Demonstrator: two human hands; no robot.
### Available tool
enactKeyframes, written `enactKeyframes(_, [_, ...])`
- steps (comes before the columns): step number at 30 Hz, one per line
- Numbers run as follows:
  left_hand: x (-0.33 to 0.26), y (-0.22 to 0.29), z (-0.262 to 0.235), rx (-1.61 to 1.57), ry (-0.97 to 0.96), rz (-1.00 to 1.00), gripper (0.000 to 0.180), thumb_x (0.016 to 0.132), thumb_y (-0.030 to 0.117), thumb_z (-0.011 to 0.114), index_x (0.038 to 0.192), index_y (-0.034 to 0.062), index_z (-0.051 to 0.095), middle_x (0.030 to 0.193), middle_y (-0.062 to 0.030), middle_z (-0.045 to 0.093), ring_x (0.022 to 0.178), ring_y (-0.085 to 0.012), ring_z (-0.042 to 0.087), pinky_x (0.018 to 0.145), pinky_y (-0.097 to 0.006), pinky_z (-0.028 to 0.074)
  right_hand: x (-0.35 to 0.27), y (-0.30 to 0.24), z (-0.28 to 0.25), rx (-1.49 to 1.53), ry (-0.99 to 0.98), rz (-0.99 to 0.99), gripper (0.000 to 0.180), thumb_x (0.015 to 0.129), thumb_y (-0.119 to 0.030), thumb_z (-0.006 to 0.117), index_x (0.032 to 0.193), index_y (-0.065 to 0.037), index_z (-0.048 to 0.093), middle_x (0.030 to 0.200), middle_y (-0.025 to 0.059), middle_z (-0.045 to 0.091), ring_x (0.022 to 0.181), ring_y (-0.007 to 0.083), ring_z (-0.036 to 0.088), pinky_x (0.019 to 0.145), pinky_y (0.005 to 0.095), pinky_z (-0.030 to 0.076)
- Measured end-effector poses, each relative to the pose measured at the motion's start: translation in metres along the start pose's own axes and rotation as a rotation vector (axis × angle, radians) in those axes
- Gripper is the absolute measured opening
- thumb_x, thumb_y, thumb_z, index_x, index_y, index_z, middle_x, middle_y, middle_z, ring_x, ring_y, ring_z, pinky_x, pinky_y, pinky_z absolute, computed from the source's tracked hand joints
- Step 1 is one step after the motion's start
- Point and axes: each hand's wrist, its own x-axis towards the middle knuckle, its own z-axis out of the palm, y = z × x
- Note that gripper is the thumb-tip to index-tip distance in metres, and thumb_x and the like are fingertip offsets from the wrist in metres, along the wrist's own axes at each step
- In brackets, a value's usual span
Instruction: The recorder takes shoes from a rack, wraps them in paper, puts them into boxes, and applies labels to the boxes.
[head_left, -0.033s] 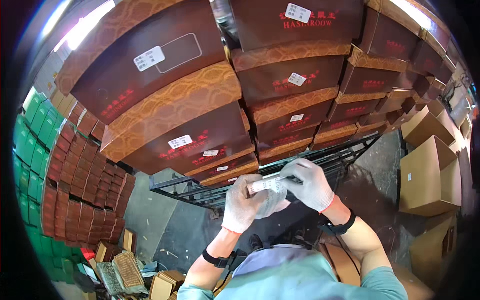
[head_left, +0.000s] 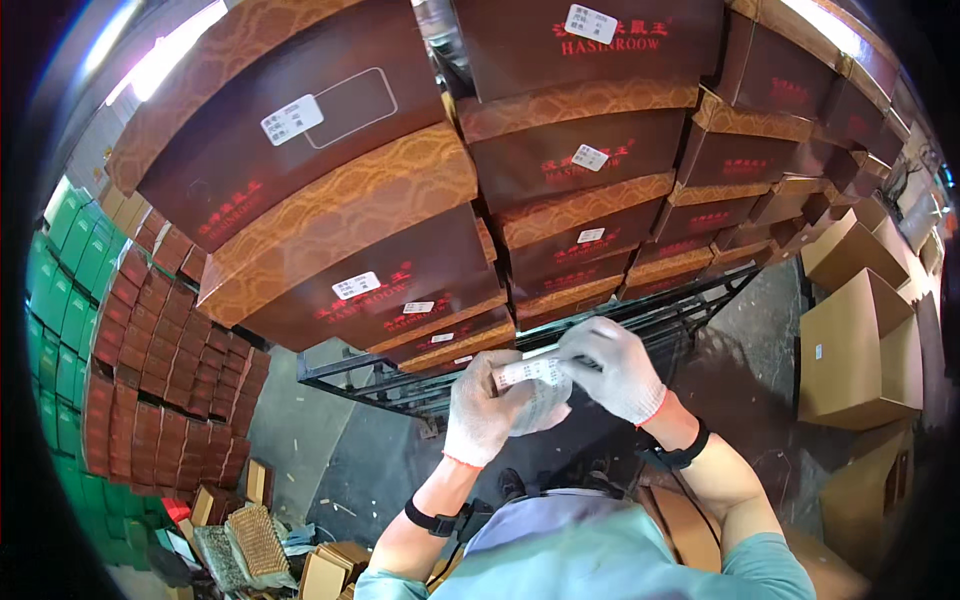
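A roll of white printed labels (head_left: 530, 373) is held in front of my body. My left hand (head_left: 478, 408), in a white knit glove, is closed around it from the left. In a matching glove, my right hand (head_left: 612, 372) has its fingers bent and pressed together at the roll's right upper edge; whether a single label is between them cannot be made out. Just beyond my hands rises a stack of dark brown shoe boxes (head_left: 370, 265) with orange patterned lids. Several box fronts carry a small white label (head_left: 356, 285).
The boxes stand on a black metal rack (head_left: 395, 392). Open cardboard cartons (head_left: 850, 350) are on the right. Red-brown boxes (head_left: 165, 350) and green boxes (head_left: 62, 320) are piled on the left. A woven-topped seat (head_left: 258, 540) and loose cartons lie at the lower left.
The nearest shoe boxes appear very slightly further left in the view. Both hands keep almost the same place on the label roll.
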Motion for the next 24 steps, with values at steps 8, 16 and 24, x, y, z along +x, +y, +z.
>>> enactKeyframes(8, [-0.006,-0.025,0.002,-0.012,0.078,-0.091,0.037,0.093,-0.003,0.080,0.128,-0.0063,0.068,0.113,-0.0093,0.076,0.101,-0.0125,0.072,0.090,-0.029,0.059,0.036,0.068,0.023,-0.206,0.358,0.299,0.023,0.097,-0.025,0.086,0.092,-0.007,0.073,0.085,0.0102,0.076,0.077,0.0319,0.076,0.070,0.0421,0.061])
enactKeyframes(16, [-0.011,-0.026,0.002,0.130,-0.024,-0.089,0.032,0.095,0.000,0.078,0.126,-0.0036,0.070,0.108,-0.0059,0.075,0.098,-0.0103,0.069,0.087,-0.026,0.056,-0.025,0.012,0.039,0.195,-0.080,0.187,0.030,0.085,-0.020,0.091,0.112,-0.011,0.082,0.114,0.0086,0.077,0.114,0.0321,0.073,0.104,0.0445,0.059])
enactKeyframes(24, [-0.011,-0.045,0.011,0.187,0.033,-0.130,0.034,0.093,0.008,0.083,0.123,-0.0029,0.073,0.108,-0.0117,0.080,0.099,-0.0146,0.073,0.089,-0.030,0.059,-0.030,0.020,0.042,0.062,-0.047,-0.125,0.016,0.086,-0.011,0.087,0.100,-0.009,0.080,0.108,0.0049,0.076,0.104,0.0286,0.072,0.091,0.0424,0.060])
